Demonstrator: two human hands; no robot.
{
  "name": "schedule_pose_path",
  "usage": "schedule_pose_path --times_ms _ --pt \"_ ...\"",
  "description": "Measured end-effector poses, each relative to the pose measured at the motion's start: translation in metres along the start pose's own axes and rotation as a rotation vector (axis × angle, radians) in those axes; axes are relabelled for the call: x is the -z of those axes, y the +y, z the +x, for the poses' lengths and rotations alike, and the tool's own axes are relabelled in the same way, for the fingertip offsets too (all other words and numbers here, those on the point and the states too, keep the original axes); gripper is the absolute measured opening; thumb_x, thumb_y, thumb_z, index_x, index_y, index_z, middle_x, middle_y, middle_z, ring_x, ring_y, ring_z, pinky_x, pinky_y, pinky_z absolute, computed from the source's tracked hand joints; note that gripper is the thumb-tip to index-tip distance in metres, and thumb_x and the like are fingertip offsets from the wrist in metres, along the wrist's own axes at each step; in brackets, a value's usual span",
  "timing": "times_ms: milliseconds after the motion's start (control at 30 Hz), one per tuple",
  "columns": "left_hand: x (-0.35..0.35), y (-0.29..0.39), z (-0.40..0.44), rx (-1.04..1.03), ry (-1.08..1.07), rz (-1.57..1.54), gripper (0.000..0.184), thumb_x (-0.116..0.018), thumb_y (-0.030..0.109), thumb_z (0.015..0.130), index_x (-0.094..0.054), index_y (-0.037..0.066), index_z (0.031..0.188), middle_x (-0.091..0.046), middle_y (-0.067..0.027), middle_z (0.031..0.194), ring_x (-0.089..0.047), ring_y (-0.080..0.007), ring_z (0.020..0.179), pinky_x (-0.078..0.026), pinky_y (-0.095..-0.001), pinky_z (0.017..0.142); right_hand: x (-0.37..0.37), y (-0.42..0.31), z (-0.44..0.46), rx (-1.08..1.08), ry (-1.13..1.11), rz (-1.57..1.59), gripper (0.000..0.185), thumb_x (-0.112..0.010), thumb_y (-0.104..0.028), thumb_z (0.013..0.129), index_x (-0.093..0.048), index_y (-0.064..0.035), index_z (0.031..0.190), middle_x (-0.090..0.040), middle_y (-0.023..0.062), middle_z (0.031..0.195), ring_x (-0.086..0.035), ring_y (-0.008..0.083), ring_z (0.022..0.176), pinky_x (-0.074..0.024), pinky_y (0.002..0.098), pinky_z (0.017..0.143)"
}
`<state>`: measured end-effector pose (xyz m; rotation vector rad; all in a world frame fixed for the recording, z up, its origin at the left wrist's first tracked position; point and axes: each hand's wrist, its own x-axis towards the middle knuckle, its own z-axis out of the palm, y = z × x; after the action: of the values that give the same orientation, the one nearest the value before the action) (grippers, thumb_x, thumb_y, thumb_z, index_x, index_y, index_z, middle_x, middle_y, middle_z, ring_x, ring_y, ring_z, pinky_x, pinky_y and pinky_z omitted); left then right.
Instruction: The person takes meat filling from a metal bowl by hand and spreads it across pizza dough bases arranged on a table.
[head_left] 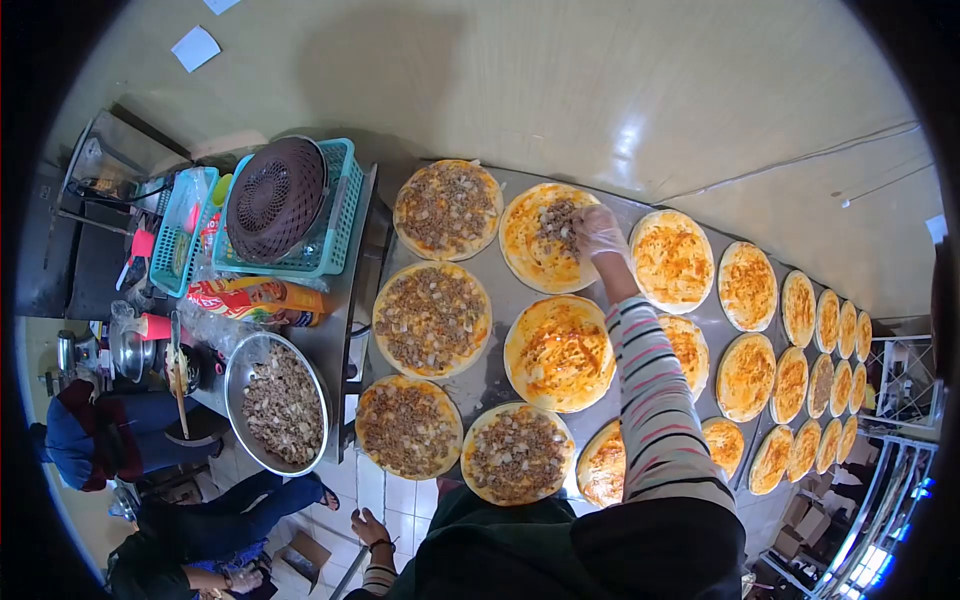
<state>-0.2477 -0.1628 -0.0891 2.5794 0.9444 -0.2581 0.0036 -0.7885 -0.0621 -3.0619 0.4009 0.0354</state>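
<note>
At the back of the bench [485, 385], near the wall, with the right hand [600, 235] in a clear plastic glove, bent down over a heap of crumbled topping [556, 220] on a dough round [530, 262], second from left in its row. Cannot tell the state of that grip, with fingertips lost among glare and crumbs. Holding the left hand [372, 530] low, off the bench, bare except for a dark bracelet, with fingers loosely bent; cannot tell whether empty or not. Blocking, with a striped sleeve [660, 400], parts of a sauced round [690, 350] in the middle row and others nearer the body. Shrinking toward the right, into rows too small and slanted to count surely. Visible at left, on four covered rounds [432, 320], more of the same crumble, also in a steel bowl [236, 395] with clear plastic at its upper edge. Hard to read beyond that, on a bright packet [250, 300]; hidden, under a dark woven cover [275, 200], much of a turquoise basket [347, 215]. Cut off at lower left by the lens's black border, parts of other people [200, 535].
</note>
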Motion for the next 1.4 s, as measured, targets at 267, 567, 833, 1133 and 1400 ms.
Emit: schedule_pose_path --times_ms 267,567,833,1133,1400 --pt "0.003 0.022 -0.004 -0.037 -0.073 -0.081 0.037 -0.042 0.024 0.079 -0.039 -0.002 0.104 -0.040 -0.0238 0.096 -0.042 -0.0332 0.088 -0.033 -0.0383 0.075 -0.049 -0.037 -0.015 0.271 0.215 -0.057 0.018 -0.040 -0.016 0.073 -0.055 -0.0073 0.073 -0.055 0.0111 0.075 -0.052 0.0251 0.069 -0.0408 0.0325 0.067" --pt "0.001 0.003 -0.004 0.045 -0.079 -0.041 0.038 -0.043 0.023 0.078 -0.040 -0.004 0.104 -0.044 -0.0233 0.090 -0.044 -0.0319 0.082 -0.035 -0.0371 0.071 -0.011 -0.004 -0.020 -0.107 0.129 0.224 0.014 -0.043 -0.014 0.071 -0.055 -0.0080 0.075 -0.054 0.0122 0.077 -0.052 0.0269 0.072 -0.0415 0.0322 0.069" --pt "-0.009 0.001 0.001 -0.034 -0.103 -0.113 0.035 -0.043 0.021 0.077 -0.042 -0.005 0.100 -0.046 -0.0216 0.087 -0.045 -0.0294 0.079 -0.036 -0.0357 0.069 0.002 -0.054 -0.034 0.180 0.041 0.287 0.016 -0.044 -0.019 0.070 -0.054 -0.0091 0.078 -0.051 0.0118 0.077 -0.052 0.0282 0.072 -0.0418 0.0349 0.065" --pt "-0.002 0.014 -0.014 0.026 -0.141 -0.149 0.034 -0.043 0.017 0.077 -0.040 -0.007 0.101 -0.047 -0.0204 0.087 -0.046 -0.0246 0.078 -0.037 -0.0327 0.068 -0.013 0.008 0.016 -0.188 0.124 0.215 0.017 -0.048 -0.022 0.070 -0.056 -0.0077 0.074 -0.055 0.0144 0.072 -0.053 0.0264 0.068 -0.0420 0.0335 0.063" --pt "-0.005 0.015 -0.014 -0.003 -0.090 -0.102 0.036 -0.043 0.020 0.077 -0.040 -0.006 0.101 -0.046 -0.0199 0.090 -0.045 -0.0250 0.079 -0.037 -0.0330 0.069 -0.008 -0.035 0.042 -0.058 0.023 0.001 0.015 -0.046 -0.015 0.069 -0.057 -0.0087 0.079 -0.056 0.0094 0.076 -0.054 0.0194 0.074 -0.0424 0.0279 0.064"
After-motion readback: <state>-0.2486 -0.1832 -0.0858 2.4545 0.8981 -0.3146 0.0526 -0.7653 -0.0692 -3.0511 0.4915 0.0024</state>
